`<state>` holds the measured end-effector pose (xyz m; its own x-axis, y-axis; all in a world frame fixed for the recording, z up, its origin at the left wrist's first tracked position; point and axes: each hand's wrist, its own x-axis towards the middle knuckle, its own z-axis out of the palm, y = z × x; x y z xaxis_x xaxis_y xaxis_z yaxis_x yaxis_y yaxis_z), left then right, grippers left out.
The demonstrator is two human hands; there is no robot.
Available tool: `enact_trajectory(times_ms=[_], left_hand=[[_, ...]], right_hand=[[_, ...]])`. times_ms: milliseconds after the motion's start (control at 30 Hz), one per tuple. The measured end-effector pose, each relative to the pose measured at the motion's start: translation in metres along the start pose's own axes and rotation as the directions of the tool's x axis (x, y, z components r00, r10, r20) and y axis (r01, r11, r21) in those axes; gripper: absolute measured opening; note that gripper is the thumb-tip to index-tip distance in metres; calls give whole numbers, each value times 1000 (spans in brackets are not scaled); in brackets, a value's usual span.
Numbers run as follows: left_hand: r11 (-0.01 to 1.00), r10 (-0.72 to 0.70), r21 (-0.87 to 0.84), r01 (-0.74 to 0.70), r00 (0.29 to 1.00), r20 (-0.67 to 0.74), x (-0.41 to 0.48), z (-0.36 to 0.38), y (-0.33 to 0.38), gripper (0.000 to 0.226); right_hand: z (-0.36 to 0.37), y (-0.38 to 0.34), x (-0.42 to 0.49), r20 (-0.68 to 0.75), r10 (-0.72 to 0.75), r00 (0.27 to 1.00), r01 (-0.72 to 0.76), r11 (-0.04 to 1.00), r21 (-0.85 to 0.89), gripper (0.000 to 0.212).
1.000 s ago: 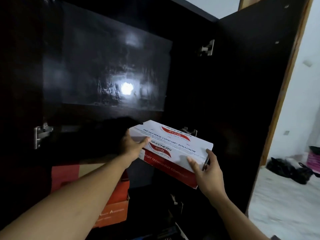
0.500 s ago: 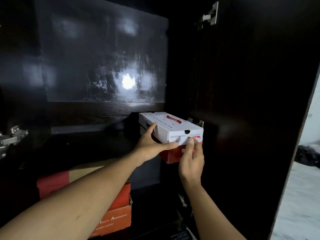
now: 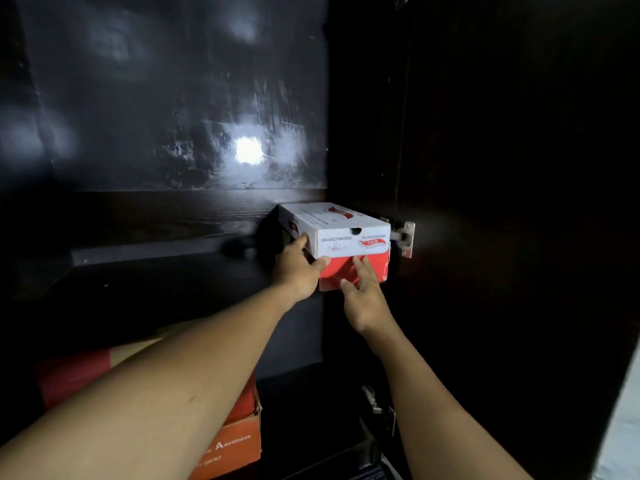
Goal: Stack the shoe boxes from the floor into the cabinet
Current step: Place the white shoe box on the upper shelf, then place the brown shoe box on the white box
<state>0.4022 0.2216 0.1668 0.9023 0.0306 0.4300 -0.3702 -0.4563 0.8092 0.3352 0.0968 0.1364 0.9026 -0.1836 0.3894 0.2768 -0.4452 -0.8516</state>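
A white and red shoe box (image 3: 349,237) rests on the dark cabinet shelf (image 3: 166,271), against the cabinet's right side wall, its short end facing me. My left hand (image 3: 298,271) grips the box's front left corner, thumb under the white lid's edge. My right hand (image 3: 363,292) lies with fingers spread flat on the red front face of the box. An orange shoe box (image 3: 225,445) sits on the lower level at bottom left, partly hidden behind my left forearm.
The open cabinet door (image 3: 519,202) stands to the right, with a metal hinge (image 3: 403,239) beside the box. A second hinge (image 3: 381,407) shows lower down. The glossy back panel (image 3: 173,98) reflects a bright light.
The box has slid further back onto the shelf. My right hand has dropped from the lid's edge to the red front face, and the view has moved closer.
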Motion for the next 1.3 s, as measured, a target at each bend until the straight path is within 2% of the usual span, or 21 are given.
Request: enact_trajectory(times_ms=[267, 367, 467, 567, 700, 767, 867, 1033, 1133, 1200, 1300], left_hand=[[999, 27, 25, -27, 1000, -9, 12, 2, -14, 77], [999, 18, 45, -19, 999, 39, 9, -1, -8, 77], [997, 49, 51, -54, 995, 81, -11, -10, -5, 57], [984, 164, 64, -164, 986, 15, -46, -23, -7, 57], [961, 226, 165, -222, 974, -1, -103, -38, -31, 52], [967, 174, 187, -175, 984, 22, -128, -42, -47, 50], [982, 7, 189, -21, 997, 74, -164, -42, -77, 49], [965, -238, 141, 220, 963, 128, -234, -41, -137, 51], [915, -395, 152, 373, 905, 158, -297, -44, -172, 56], [874, -475, 208, 439, 860, 184, -339, -51, -198, 64], [767, -634, 304, 565, 738, 229, -396, -68, -233, 85]], right_hand=[[-2, 13, 13, 133, 26, 991, -18, 998, -61, 69], [-4, 6, 4, 108, 26, 994, -19, 998, -68, 69], [-8, 9, -11, 15, 15, 1000, -14, 1000, -26, 68], [-17, 20, -28, -60, 10, 998, -20, 986, -168, 55], [-22, 37, -50, 16, 124, 992, -113, 945, -308, 59], [-22, 43, -64, 50, 203, 978, -176, 929, -326, 61], [-19, 48, -92, 74, 240, 968, -199, 914, -352, 62], [-13, 82, -158, 195, 297, 935, -204, 897, -392, 61], [-6, 115, -216, 202, 380, 903, -283, 877, -388, 58], [2, 145, -265, 252, 442, 861, -309, 847, -432, 65], [11, 183, -332, 338, 600, 725, -395, 764, -509, 88]])
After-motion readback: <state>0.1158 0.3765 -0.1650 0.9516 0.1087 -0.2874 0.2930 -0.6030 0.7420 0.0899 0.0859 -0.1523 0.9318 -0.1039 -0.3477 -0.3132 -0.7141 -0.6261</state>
